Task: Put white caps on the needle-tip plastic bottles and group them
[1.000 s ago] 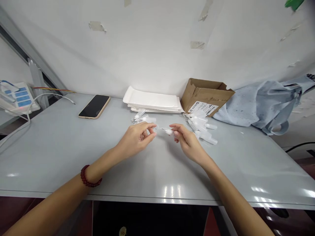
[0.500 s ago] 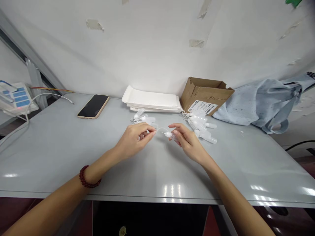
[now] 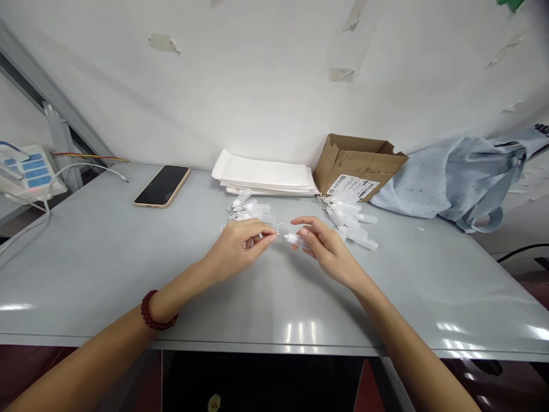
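Observation:
My right hand (image 3: 321, 243) grips a small translucent squeeze bottle (image 3: 292, 238) with a white top and a thin needle tip pointing left. A thin clear strap (image 3: 283, 225) loops up from the bottle's top and over to my left hand (image 3: 246, 243). There, thumb and forefinger pinch the strap's end at the needle tip; the end itself is hidden by the fingertips. Behind my left hand lies a small pile of similar bottles (image 3: 253, 207). A larger pile of such bottles (image 3: 345, 212) lies beyond my right hand.
At the back stand a stack of white envelope-like packets (image 3: 266, 173) and an open cardboard box (image 3: 360, 166). A light blue cloth bag (image 3: 450, 177) lies to the right. On the left are a phone (image 3: 163, 186), a white cable (image 3: 86, 165) and a power strip (image 3: 36, 171).
My left hand has moved slightly right and down, bringing its pinched fingertips to the needle tip. The strap now bends in a tighter loop. The right hand has barely moved.

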Tool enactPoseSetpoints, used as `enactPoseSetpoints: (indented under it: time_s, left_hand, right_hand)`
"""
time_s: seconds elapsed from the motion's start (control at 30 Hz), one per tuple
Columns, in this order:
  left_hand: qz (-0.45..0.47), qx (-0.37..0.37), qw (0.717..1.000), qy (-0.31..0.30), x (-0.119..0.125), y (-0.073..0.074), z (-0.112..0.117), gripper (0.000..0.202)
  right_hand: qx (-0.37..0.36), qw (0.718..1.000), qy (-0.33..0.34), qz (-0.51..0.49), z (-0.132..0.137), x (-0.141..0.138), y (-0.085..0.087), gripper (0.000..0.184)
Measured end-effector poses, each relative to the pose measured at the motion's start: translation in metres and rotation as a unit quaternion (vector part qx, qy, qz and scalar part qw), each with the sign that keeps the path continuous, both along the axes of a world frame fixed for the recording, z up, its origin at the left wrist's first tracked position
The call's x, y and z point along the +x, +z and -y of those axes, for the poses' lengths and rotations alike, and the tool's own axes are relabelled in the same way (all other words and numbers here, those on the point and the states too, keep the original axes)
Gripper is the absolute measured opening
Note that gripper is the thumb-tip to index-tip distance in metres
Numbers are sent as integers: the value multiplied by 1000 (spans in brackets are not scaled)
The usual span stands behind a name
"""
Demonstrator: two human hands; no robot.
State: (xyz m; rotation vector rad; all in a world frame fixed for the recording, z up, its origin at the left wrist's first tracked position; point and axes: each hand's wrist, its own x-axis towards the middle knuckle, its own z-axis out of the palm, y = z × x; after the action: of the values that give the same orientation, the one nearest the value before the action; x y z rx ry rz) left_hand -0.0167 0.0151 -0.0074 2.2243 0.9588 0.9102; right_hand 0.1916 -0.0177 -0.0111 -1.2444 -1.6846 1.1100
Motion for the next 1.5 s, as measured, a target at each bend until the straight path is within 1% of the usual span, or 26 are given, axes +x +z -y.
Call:
enactPoseSetpoints:
  time_s: [0.33, 0.7, 0.9, 1.03, 1.3, 1.5]
  left_hand:
    - [13, 25, 1000, -6, -1, -4, -2, 13]
    - [11, 56, 998, -20, -2, -7, -3, 12]
    - [11, 74, 997, -23, -1, -8, -2, 11]
    - [10, 72, 997, -36, -2, -7, -1, 11]
    - [9, 76, 996, -48, -2, -8, -1, 11]
    - [10, 81, 995, -61, -1, -9, 0, 11]
  right_hand:
    - [-24, 1000, -8, -10, 2, 1, 4, 27]
    - [-23, 1000, -4, 8, 1, 1, 4, 27]
    - [-8, 1000, 4, 10, 0, 2, 3, 28]
    - [-3, 1000, -1, 22, 0, 2, 2, 29]
    - [-2, 999, -10, 41, 2, 0, 7, 25]
    - [24, 997, -18, 70, 2, -1, 6, 24]
